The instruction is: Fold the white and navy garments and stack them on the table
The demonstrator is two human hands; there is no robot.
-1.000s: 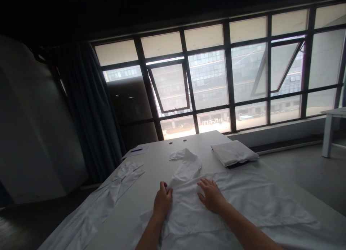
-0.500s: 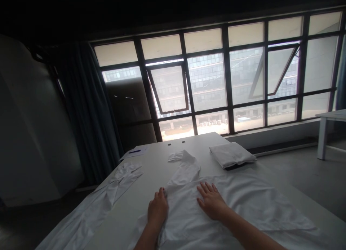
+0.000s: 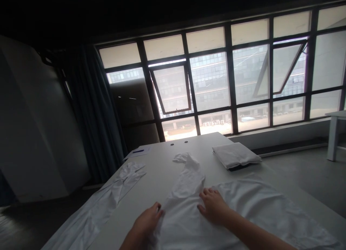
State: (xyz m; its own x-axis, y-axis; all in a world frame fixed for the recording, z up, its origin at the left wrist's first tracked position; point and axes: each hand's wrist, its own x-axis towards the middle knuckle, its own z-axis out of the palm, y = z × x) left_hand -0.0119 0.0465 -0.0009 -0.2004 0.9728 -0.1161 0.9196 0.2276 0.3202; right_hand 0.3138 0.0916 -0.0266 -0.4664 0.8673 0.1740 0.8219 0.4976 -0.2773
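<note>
A white table [image 3: 159, 178] is backed by a large window [image 3: 211, 84] at 12 o'clock, with a curtain [image 3: 92, 109] at 10. A white long-sleeved shirt [image 3: 186, 214] is spread at 6 o'clock, and a folded cloth [image 3: 235, 155] is placed at 1. The right hand [image 3: 214, 206] is pressed open on the shirt, gripping nothing. The half-curled left hand [image 3: 146, 219] lies at the shirt's edge, its hold impossible to tell, and has been shifted toward 7 o'clock since the earlier frame.

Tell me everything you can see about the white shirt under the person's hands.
The white shirt lies spread out on a white table. Its fabric looks thin and smooth, with soft wrinkles across the body. One long sleeve runs toward the table's far end, narrowing to a crumpled cuff. The body continues past the bottom of the view. The right hand rests on the cloth beside the sleeve, and the left hand touches its near-left edge.
</note>
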